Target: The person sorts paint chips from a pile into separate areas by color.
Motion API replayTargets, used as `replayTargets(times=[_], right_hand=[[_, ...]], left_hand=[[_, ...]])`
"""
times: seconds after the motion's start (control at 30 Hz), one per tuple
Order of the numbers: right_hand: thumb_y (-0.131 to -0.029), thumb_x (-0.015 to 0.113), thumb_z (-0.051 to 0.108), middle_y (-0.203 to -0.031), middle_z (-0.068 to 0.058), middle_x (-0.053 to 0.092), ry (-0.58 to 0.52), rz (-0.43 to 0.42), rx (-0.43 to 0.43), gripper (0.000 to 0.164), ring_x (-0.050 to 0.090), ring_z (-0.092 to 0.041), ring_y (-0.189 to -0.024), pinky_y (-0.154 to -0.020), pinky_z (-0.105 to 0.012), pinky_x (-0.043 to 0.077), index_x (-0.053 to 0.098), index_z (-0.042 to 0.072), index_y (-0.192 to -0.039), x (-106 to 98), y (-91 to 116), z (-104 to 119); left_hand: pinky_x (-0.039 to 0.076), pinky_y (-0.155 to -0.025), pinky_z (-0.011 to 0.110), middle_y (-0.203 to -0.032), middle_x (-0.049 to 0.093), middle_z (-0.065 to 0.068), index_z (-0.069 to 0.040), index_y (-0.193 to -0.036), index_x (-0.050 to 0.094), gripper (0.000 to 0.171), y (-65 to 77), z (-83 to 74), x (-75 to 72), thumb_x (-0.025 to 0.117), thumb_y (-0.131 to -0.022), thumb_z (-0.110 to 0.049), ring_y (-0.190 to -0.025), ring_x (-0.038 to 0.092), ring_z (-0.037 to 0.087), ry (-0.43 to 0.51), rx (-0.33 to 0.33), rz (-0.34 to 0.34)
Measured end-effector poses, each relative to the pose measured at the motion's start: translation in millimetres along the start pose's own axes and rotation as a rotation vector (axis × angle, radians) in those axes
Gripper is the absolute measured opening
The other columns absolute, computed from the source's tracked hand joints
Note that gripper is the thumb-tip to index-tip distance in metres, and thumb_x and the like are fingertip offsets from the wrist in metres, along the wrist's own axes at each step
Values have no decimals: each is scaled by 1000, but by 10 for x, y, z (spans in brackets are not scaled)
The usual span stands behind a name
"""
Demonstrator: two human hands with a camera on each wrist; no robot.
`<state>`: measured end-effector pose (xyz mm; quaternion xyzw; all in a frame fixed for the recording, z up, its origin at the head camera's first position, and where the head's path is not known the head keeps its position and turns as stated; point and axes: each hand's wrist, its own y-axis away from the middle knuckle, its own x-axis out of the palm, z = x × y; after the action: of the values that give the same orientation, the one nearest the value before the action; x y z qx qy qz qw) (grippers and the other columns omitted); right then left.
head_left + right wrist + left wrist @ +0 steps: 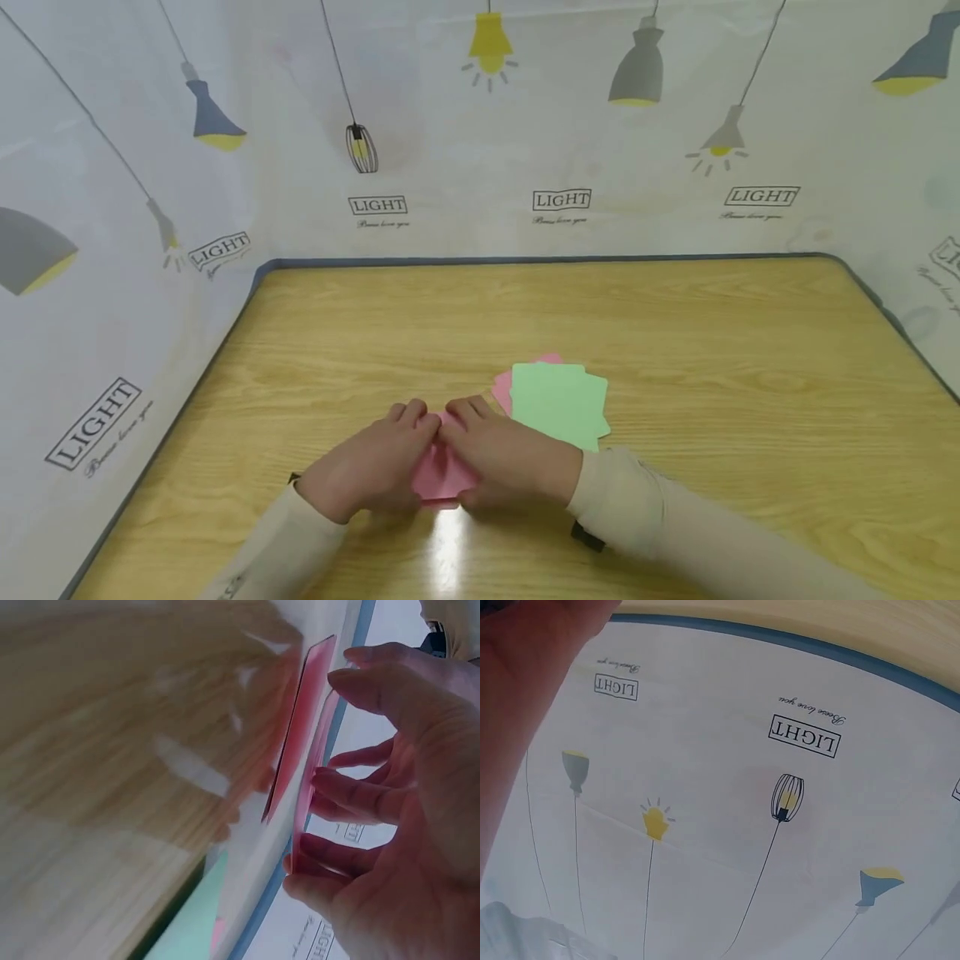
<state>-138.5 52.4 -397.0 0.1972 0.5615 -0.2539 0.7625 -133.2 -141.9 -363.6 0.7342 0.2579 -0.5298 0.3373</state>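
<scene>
Both hands meet over a folded piece of pink paper [446, 477], held just above the table near its front. The left hand [378, 458] pinches its left side with curled fingers, and the right hand [513, 450] pinches its right side. In the right wrist view, fingers and thumb of the right hand [420, 765] lie along the edge of the pink paper [309, 791], and a pink flap [304, 720] hangs apart from it. Only a blurred part of the left hand [521, 690] appears in the left wrist view; the paper is out of sight there.
Right beyond the right hand lies a fanned pile of light green paper sheets [558, 404], with pink sheets [502, 392] peeking out underneath. The wood-grain table [375, 333] has a dark blue edge and is bordered by a lamp-printed sheet [450, 158].
</scene>
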Motion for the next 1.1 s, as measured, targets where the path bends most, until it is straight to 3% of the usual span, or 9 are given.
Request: replayTargets(times=[0.13,0.2,0.4,0.63,0.77,0.93,1.1], right_hand=[[-78,78,37,-133,-12,43,5,1,8,73,38,-26,-124,-101,-29,40,47,8,-137,44,-103,63],[-78,79,37,-131,-12,44,18,1,6,71,40,-26,-121,-99,-28,41,48,8,-135,65,-137,84],[-83,75,41,-133,-13,45,69,12,-6,67,40,-26,-124,-100,-29,41,47,9,-135,111,-152,81],[-85,74,43,-128,-10,49,119,-7,-45,57,43,-25,-123,-103,-30,38,50,11,-125,129,-145,49],[-85,72,46,-131,-10,48,149,-16,-41,57,43,-25,-124,-104,-31,38,53,11,-126,140,-124,52],[-87,70,48,-137,-12,46,181,3,-38,63,40,-25,-127,-105,-34,37,54,9,-133,133,-100,65],[-86,72,44,-138,-11,45,156,6,-35,59,39,-25,-129,-109,-33,32,56,10,-132,85,-17,-2]], left_hand=[[50,-80,42,-110,49,13,-1,-116,55,62,38,33,23,81,-61,-12,-99,49,31,-29,-33,-3],[50,-79,44,-110,50,14,0,-115,55,61,54,46,38,80,-60,-11,-100,51,33,-42,-41,-8],[51,-81,49,-121,51,16,0,-117,57,57,55,74,83,79,-66,-16,-107,52,38,-39,-29,-45],[49,-88,49,-128,49,16,4,-125,56,63,0,82,82,76,-70,-19,-114,50,37,-35,-52,-8],[48,-92,49,-132,48,19,6,-131,54,68,-45,70,98,75,-72,-21,-117,49,39,-65,-24,-24],[49,-90,46,-129,50,17,5,-127,56,57,-104,56,127,70,-79,-22,-115,51,35,-101,11,-70],[50,-88,45,-123,52,14,2,-121,59,48,-155,41,137,70,-80,-22,-111,52,33,-115,25,-105]])
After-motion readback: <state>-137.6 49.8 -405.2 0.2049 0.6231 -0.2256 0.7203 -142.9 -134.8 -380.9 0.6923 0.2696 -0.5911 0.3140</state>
